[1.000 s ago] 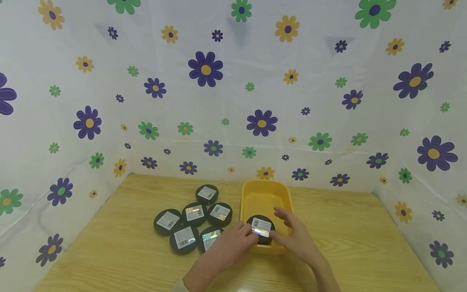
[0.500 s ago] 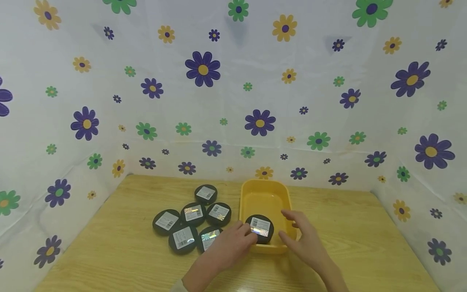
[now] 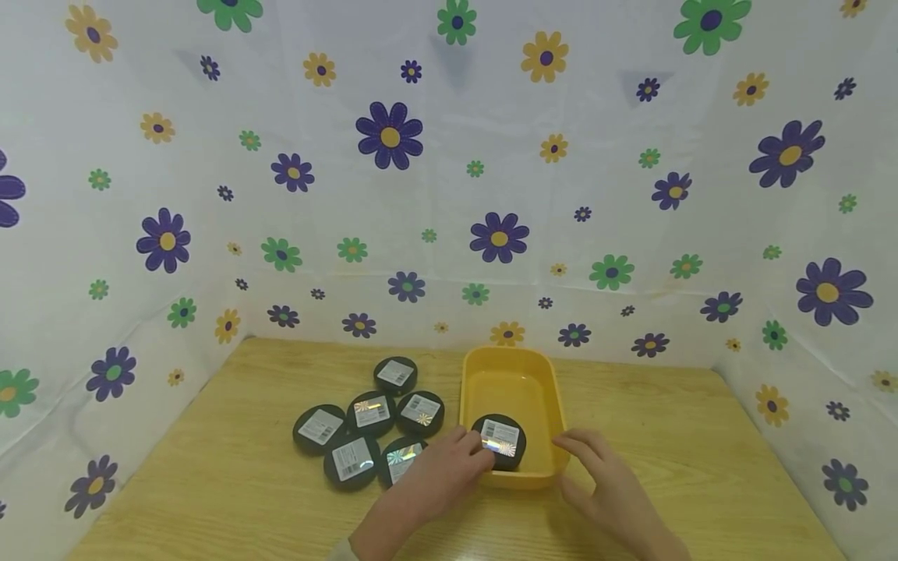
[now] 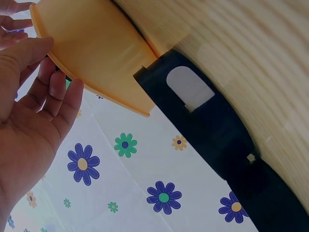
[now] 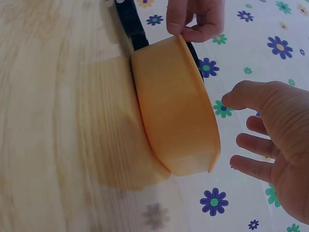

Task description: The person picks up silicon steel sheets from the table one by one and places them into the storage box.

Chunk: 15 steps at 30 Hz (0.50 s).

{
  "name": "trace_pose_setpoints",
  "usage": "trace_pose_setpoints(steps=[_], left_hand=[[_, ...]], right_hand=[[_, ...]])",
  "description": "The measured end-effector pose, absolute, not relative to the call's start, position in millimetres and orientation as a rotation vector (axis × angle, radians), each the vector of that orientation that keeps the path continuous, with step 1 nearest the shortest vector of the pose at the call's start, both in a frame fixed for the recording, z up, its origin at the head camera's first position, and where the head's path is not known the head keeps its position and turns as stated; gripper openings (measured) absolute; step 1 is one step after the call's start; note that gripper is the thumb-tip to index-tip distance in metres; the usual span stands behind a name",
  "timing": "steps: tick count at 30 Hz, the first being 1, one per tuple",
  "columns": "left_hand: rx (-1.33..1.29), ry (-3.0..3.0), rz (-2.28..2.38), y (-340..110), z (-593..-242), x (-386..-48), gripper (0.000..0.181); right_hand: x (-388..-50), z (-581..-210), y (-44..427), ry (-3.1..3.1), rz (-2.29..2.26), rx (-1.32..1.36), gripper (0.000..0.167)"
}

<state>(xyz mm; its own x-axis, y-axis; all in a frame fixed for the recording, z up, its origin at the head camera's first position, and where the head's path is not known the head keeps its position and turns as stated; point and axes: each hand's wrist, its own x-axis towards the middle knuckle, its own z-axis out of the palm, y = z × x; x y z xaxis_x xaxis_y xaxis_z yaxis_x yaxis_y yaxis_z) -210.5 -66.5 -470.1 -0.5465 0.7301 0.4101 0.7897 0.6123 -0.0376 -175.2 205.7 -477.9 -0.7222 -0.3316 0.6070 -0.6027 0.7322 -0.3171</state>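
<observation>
My left hand [image 3: 449, 467] holds a flat, round black disc [image 3: 501, 440] at its lower left edge. The disc has a white barcode label and a shiny hologram patch. It lies inside the near left part of a yellow plastic tray [image 3: 554, 374], and its black edge pokes above the rim in the wrist views. In the left wrist view the thumb and curled fingers of my left hand [image 4: 29, 92] are at the tray's rim. My right hand [image 5: 285, 140] is spread beside the tray's right side, holding nothing; in the head view its fingertips are close to the rim.
Several similar black discs, one of them the far disc [image 3: 395, 375], lie flat on the wooden table [image 3: 231, 444] left of the tray. My left hand partly covers the nearest disc [image 3: 401, 460]. White cloth [image 3: 449, 195] with printed flowers surrounds the table on three sides.
My right hand has moved from the disc's right edge to outside the tray's right rim. My left hand and the disc have barely moved.
</observation>
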Motion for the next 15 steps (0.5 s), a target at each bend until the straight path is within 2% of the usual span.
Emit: trace_pose_setpoints(steps=[6,15], left_hand=[[-1.210,-2.439,-0.230,-67,-472,-211,0.016],[-1.200,-2.459,-0.194,-67,-471,-210,0.016]], right_hand=[[-176,-483,202,-2.396,0.642,0.748,0.045],[-179,-491,197,-2.321,0.582,0.824,0.046]])
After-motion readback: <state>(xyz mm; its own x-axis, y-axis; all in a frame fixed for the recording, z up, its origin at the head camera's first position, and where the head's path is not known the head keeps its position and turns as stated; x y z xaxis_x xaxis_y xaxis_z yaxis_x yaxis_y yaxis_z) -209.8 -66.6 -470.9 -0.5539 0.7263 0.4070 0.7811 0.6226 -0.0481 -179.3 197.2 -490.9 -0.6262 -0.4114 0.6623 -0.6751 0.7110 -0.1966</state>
